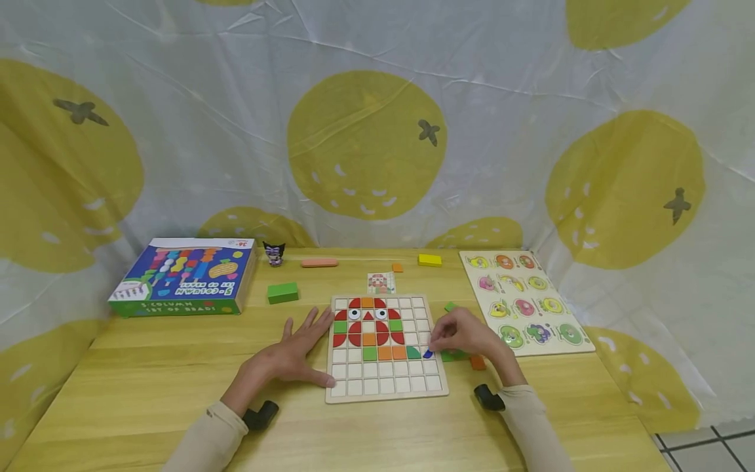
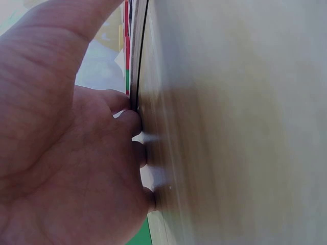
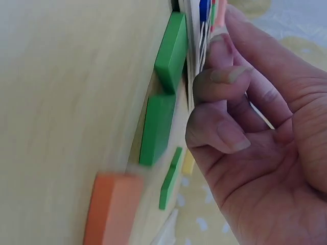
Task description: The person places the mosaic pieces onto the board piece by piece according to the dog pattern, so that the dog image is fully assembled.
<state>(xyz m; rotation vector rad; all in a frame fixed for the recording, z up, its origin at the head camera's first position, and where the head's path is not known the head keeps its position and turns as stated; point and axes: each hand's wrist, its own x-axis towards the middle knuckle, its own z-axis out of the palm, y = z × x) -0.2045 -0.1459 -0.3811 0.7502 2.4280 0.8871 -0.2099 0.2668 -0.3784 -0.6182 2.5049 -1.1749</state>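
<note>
A wooden grid board [image 1: 386, 387] lies on the table, partly filled with red, green, orange and eyed pieces that form a bird-like figure. My left hand [image 1: 295, 351] is spread flat beside it, thumb and fingertips touching its left edge. At the right side of the board, my right hand [image 1: 463, 332] has its fingers curled, thumb and index fingertips at a small blue piece [image 1: 428, 354] in the row below the figure. That blue piece [image 3: 204, 9] also shows near the fingertips in the right wrist view. A teal quarter-round piece [image 1: 413, 353] sits just left of it.
Loose green pieces [image 3: 158, 125] and an orange piece [image 3: 112, 209] lie right of the board. A pattern card [image 1: 381, 283] is behind it. A fruit puzzle board [image 1: 566, 349] stands right, a toy box [image 1: 177, 275] left. Green block [image 1: 283, 293], yellow block [image 1: 430, 260] and figurine [image 1: 274, 253] sit behind.
</note>
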